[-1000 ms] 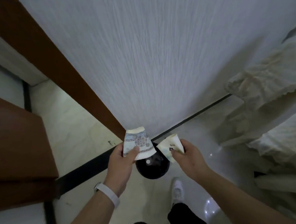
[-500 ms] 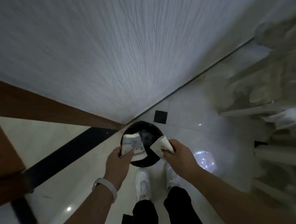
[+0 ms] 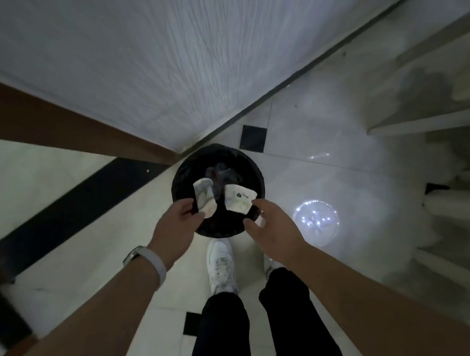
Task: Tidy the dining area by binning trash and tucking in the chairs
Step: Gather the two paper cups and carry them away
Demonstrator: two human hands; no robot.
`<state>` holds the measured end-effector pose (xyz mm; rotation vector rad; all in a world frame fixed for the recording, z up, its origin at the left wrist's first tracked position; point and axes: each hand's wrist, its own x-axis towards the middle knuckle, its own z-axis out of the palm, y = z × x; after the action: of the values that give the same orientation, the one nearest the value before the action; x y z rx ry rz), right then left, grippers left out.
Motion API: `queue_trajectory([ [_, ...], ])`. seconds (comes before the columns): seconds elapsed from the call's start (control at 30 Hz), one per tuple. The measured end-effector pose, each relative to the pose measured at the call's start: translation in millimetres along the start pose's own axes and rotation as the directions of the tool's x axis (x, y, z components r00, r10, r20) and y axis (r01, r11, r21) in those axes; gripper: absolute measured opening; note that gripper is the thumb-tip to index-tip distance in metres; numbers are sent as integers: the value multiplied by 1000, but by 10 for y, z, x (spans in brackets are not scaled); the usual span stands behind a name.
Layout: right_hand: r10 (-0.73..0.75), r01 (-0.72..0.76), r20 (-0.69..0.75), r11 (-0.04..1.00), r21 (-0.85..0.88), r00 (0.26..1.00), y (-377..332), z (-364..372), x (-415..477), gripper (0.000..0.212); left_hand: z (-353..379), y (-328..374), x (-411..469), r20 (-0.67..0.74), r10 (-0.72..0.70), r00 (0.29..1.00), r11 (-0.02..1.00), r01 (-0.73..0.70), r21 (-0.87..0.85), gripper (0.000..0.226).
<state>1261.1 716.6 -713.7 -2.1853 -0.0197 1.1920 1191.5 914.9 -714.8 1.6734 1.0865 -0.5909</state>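
Just bin (image 3: 179,178) against wall corner (image 3: 182,150)

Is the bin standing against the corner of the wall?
Yes, the black bin sits on the floor right at the wall corner.

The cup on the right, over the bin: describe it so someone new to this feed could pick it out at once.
Find the round black bin on the pale floor at the wall corner, ahead of the white shoes. Two crumpled paper cups show over its opening, one by each hand. The wanted cup is by the right hand; it is plain white with a small dark logo, while the left cup bears a faded grey print.
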Motion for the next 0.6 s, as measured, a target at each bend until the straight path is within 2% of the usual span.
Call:
queue_trajectory([
  [0.17,-52,50,-10,986,-162,999,-117,-232,-213,51,-128,123,-219,21,193,981,966,-194,171,46],
  [0.37,-161,128,-76,934,-333,984,-724,-750,-680,49,-470,761,-740,140,390,910,838,-413,356,59],
  [0.43,-215,160,-95,901,-403,972,-978,-972,-914,45,-617,1044,-958,151,466,872,787,-486,380,64],
  [0.6,-349,175,-187,781,-599,918,-1513,-1526,-1568,52,-935,1721,-1576,153,686,711,547,-643,537,48],
])
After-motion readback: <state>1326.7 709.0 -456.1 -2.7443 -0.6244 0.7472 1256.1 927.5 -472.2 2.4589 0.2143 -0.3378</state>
